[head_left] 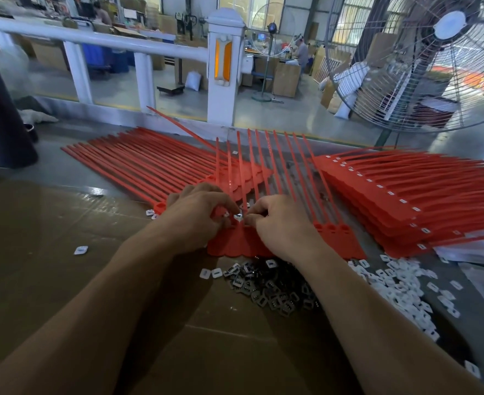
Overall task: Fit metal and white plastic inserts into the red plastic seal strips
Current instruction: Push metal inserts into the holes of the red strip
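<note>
Pinching inserts at the red seal strip heads (236, 240)
Our left hand (198, 215) and right hand (280, 223) each pinch 1 white insert (238, 216).

No readable text, label or number shows anywhere. Signs on the far machines are too blurred to make out.

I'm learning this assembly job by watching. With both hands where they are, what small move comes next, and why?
Probably press the small insert down into the strip's socket. The left hand and the right hand pinch together over the heads of the red seal strips, and the piece between the fingertips does not look seated yet.
</note>
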A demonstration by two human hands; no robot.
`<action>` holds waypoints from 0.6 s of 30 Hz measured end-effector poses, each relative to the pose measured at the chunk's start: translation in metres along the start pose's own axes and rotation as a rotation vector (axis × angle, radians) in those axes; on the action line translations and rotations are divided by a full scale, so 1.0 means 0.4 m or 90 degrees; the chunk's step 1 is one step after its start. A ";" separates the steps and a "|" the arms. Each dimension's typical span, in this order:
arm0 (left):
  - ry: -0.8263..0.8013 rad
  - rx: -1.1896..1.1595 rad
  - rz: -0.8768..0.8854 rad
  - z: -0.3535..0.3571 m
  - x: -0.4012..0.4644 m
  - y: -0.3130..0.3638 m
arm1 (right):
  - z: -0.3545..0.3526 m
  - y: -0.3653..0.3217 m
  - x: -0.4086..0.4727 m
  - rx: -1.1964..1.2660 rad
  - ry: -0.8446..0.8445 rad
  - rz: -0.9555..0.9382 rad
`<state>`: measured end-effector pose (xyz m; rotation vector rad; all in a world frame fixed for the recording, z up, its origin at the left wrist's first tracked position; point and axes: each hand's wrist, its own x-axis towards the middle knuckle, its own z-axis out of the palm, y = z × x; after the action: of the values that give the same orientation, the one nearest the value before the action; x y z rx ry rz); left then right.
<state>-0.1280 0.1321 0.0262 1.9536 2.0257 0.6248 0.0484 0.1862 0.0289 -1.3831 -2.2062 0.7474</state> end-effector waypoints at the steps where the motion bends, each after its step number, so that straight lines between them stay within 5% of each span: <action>1: -0.001 0.002 0.000 0.001 0.000 0.000 | 0.000 0.001 0.000 0.008 0.001 0.002; 18: 0.003 0.000 -0.004 0.001 -0.003 0.006 | 0.005 0.009 0.001 0.056 0.047 0.010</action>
<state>-0.1256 0.1310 0.0266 1.9465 2.0335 0.6289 0.0495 0.1873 0.0251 -1.3639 -2.0831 0.7779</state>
